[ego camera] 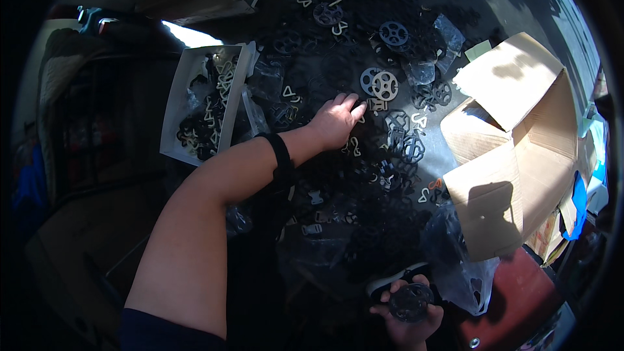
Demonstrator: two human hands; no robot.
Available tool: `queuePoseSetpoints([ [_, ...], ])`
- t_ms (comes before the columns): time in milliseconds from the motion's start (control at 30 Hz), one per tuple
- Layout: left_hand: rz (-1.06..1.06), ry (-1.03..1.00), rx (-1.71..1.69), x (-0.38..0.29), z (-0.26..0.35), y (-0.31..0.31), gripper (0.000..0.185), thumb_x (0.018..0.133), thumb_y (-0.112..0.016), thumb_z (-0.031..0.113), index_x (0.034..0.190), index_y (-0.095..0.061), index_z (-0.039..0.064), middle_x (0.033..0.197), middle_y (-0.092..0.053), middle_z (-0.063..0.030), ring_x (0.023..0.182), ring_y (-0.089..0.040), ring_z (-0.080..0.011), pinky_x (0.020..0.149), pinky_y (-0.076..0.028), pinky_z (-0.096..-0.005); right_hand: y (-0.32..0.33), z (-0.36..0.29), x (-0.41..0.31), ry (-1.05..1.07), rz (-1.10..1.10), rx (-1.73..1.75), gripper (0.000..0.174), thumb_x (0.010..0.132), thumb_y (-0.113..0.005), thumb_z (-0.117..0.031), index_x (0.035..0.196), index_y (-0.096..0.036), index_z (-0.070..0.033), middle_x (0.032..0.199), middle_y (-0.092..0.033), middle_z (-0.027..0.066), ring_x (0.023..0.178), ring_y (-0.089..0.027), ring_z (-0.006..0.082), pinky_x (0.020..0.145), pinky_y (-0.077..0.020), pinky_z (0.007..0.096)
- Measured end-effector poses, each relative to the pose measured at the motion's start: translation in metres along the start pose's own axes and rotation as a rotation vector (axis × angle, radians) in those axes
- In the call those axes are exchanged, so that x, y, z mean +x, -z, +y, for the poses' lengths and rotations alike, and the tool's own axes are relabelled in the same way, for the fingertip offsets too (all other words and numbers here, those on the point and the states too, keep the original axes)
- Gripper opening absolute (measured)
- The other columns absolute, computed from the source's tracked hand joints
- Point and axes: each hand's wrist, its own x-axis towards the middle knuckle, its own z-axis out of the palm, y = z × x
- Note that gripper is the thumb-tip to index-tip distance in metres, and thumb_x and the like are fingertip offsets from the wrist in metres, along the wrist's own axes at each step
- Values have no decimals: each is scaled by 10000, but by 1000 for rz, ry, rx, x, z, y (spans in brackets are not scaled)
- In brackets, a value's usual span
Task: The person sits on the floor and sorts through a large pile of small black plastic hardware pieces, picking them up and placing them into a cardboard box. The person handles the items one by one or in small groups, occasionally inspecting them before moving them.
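Observation:
My left hand [337, 119] reaches into a spread of small plastic parts on the dark floor, its fingertips down among black pieces. Shadow hides whether it grips one. Just beyond the fingers lie a pale spoked plastic disc [384, 86] and a greyish one [369, 81] partly beneath it. A small tan plastic piece [377, 105] is right beside the fingertips. Low in view, my right hand [412, 324] is closed around dark round plastic discs [411, 302], which look stacked. Black cross-shaped plastic parts [413, 148] lie to the right of my left hand.
A white box [171, 107] at left holds black and cream hooks. An open cardboard box [548, 131] stands at right, above a clear plastic bag [451, 248] and a red surface [519, 292]. A shoe [390, 282] shows behind my right hand. Small clear bags [448, 34] lie farther off.

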Motion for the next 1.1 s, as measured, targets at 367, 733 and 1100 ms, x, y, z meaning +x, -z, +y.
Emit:
queuePoseSetpoints([
  [367, -109, -131, -21, 6, -48, -4, 631, 679, -632, 70, 1283, -447, 56, 1081, -547, -110, 1046, -505, -297, 914, -431, -371, 21, 10, 6, 0, 67, -191, 614, 735, -589, -373, 1251, -417, -87, 1054, -528, 236, 944, -591, 376, 718, -541, 482],
  [733, -123, 102, -180, -12, -47, -5, 405, 688, -727, 105, 990, -461, 59, 1004, -538, -133, 979, -540, -322, 791, -457, -412, 21, 9, 7, -35, 88, -223, 614, 705, -626, -343, 1217, -426, -70, 1047, -527, 223, 934, -598, 376, 731, -532, 461],
  [1100, -156, 568, -971, -29, -84, 14, 178, 923, -518, 118, 1090, -543, 61, 869, -650, -53, 696, -653, -141, 546, -465, -271, 18, 12, 3, 33, 73, -235, 571, 730, -564, -347, 1217, -424, -85, 1027, -496, 222, 904, -557, 343, 680, -527, 461],
])
